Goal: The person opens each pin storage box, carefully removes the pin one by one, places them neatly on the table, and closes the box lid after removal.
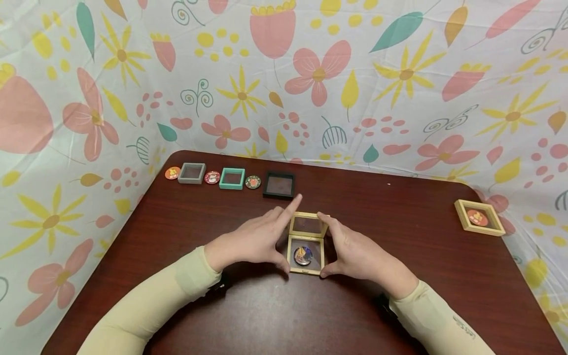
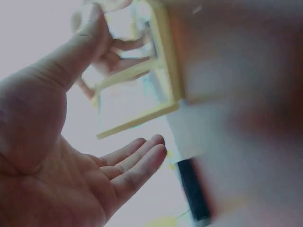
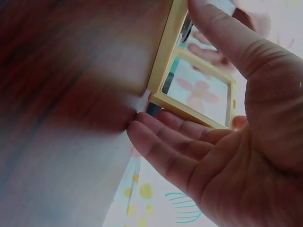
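A pale yellow display frame (image 1: 305, 271) lies hinged open on the table, its lid (image 1: 307, 215) raised at the back. On the clear film of its lower half sits a round badge (image 1: 303, 256) with a dark, colourful picture. My left hand (image 1: 259, 239) is at the frame's left side, thumb touching the near corner and index finger stretched past the lid. My right hand (image 1: 357, 251) holds the right side, thumb at the near corner and index finger on the lid's top edge. In the left wrist view, the left fingers (image 2: 137, 172) are straight, below the lid.
At the back left, a grey frame (image 1: 180, 173), a teal frame (image 1: 232, 186) and a black frame (image 1: 278, 195) alternate with an orange badge (image 1: 172, 172), a red badge (image 1: 212, 177) and a dark badge (image 1: 253, 182). A yellow frame (image 1: 461, 217) holding an orange badge lies far right. A patterned cloth (image 1: 317, 118) hangs behind.
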The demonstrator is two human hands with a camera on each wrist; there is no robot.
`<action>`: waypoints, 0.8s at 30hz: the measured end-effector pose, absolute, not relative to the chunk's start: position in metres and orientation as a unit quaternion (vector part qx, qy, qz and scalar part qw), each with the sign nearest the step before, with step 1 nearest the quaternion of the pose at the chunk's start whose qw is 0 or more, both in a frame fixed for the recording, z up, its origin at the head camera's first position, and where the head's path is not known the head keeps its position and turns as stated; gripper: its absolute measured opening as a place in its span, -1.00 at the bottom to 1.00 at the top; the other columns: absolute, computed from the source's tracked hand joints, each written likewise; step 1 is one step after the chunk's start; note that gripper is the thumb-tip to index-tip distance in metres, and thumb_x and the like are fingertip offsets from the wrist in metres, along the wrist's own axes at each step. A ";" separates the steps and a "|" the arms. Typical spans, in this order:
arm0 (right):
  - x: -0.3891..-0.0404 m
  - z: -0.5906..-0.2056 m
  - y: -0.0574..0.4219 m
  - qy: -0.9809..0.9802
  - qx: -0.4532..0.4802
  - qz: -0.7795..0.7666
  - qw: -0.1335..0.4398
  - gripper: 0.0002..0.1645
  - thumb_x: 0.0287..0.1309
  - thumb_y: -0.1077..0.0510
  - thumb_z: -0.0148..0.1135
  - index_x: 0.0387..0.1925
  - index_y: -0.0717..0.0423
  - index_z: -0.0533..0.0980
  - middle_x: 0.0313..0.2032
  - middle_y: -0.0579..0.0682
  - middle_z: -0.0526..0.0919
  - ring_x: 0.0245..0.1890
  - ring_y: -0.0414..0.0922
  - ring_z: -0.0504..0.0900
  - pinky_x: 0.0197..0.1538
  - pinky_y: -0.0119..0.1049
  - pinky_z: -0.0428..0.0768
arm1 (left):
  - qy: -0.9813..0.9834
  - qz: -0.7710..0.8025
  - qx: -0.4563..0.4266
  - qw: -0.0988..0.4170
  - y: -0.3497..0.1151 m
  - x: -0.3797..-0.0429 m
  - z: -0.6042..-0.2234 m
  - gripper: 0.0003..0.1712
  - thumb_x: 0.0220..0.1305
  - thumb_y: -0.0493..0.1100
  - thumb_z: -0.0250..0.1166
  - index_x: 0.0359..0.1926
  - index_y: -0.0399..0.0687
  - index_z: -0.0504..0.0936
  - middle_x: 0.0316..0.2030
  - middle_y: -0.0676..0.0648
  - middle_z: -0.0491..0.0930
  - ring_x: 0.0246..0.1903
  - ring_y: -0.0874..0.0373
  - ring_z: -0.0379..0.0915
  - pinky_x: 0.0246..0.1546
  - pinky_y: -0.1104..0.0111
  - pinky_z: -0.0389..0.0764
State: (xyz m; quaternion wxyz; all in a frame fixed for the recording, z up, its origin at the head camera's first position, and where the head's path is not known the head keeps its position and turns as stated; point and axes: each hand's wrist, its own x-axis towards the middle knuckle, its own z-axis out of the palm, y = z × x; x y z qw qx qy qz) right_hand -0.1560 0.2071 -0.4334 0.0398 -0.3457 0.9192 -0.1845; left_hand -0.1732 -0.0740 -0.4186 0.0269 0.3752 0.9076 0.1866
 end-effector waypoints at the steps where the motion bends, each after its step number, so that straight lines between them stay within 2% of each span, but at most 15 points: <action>1: -0.156 -0.434 0.207 0.919 -0.345 -0.184 0.039 0.68 -0.42 -0.31 0.64 0.55 -0.04 -0.29 0.06 0.05 0.44 -0.02 -0.13 0.52 0.01 -0.21 0.52 | 0.908 0.188 0.375 0.008 -0.076 -0.174 -0.415 0.76 -0.40 0.53 0.50 0.51 0.21 -0.60 0.04 -0.08 0.35 -0.09 0.13 0.32 -0.35 0.29 0.52; 5: -0.156 -0.435 0.207 0.922 -0.341 -0.178 0.033 0.70 -0.42 -0.35 0.63 0.55 -0.06 -0.30 0.06 0.06 0.45 -0.05 -0.13 0.53 0.00 -0.20 0.53 | 0.901 0.210 0.374 -0.064 -0.081 -0.178 -0.403 0.64 -0.20 0.54 0.41 0.53 0.04 -0.54 0.22 -0.18 0.26 0.12 0.07 0.23 -0.26 0.31 0.53; 8: -0.156 -0.436 0.206 0.924 -0.339 -0.176 0.028 0.69 -0.42 -0.37 0.62 0.55 -0.05 -0.29 0.03 0.06 0.46 -0.07 -0.12 0.54 -0.02 -0.20 0.54 | 0.882 0.255 0.380 -0.115 -0.081 -0.180 -0.397 0.51 -0.05 0.47 0.39 0.55 -0.04 -0.42 0.18 -0.11 0.28 0.09 0.14 0.24 -0.27 0.38 0.49; 11: -0.156 -0.437 0.206 0.923 -0.340 -0.177 0.021 0.69 -0.43 -0.38 0.61 0.55 -0.04 -0.27 0.01 0.05 0.47 -0.08 -0.13 0.55 -0.03 -0.21 0.54 | 0.857 0.296 0.385 -0.170 -0.077 -0.180 -0.395 0.27 0.10 0.34 0.38 0.55 -0.07 -0.16 0.04 0.00 0.35 -0.03 0.22 0.30 -0.33 0.45 0.43; 14: -0.157 -0.437 0.206 0.922 -0.342 -0.178 0.015 0.69 -0.45 -0.38 0.62 0.54 -0.03 -0.26 0.00 0.06 0.48 -0.09 -0.13 0.55 -0.04 -0.21 0.54 | 0.841 0.314 0.391 -0.202 -0.073 -0.178 -0.396 -0.10 0.19 0.19 0.36 0.40 -0.07 0.20 -0.08 0.04 0.40 -0.17 0.27 0.36 -0.38 0.49 0.40; 17: -0.157 -0.438 0.207 0.922 -0.345 -0.176 0.013 0.69 -0.44 -0.39 0.61 0.54 -0.03 -0.26 0.00 0.05 0.48 -0.09 -0.14 0.55 -0.06 -0.22 0.55 | 0.841 0.305 0.409 -0.183 -0.069 -0.175 -0.401 -0.37 0.21 0.13 0.37 0.15 -0.09 0.40 -0.18 0.04 0.42 -0.29 0.29 0.37 -0.40 0.50 0.40; 19: -0.156 -0.438 0.207 0.922 -0.345 -0.174 0.012 0.69 -0.44 -0.39 0.61 0.54 -0.03 -0.27 0.00 0.04 0.48 -0.10 -0.16 0.54 -0.07 -0.22 0.55 | 0.848 0.288 0.418 -0.152 -0.067 -0.173 -0.404 -0.46 0.20 0.13 0.38 0.05 -0.06 0.46 -0.21 0.05 0.45 -0.34 0.31 0.39 -0.37 0.49 0.42; 24: -0.156 -0.438 0.206 0.924 -0.343 -0.168 0.010 0.69 -0.45 -0.41 0.61 0.54 -0.03 -0.26 -0.05 0.01 0.50 -0.16 -0.20 0.54 -0.10 -0.23 0.56 | 0.877 0.232 0.417 -0.065 -0.061 -0.169 -0.413 -0.44 0.16 0.19 0.40 0.03 -0.03 0.52 -0.15 0.07 0.52 -0.30 0.34 0.42 -0.31 0.45 0.47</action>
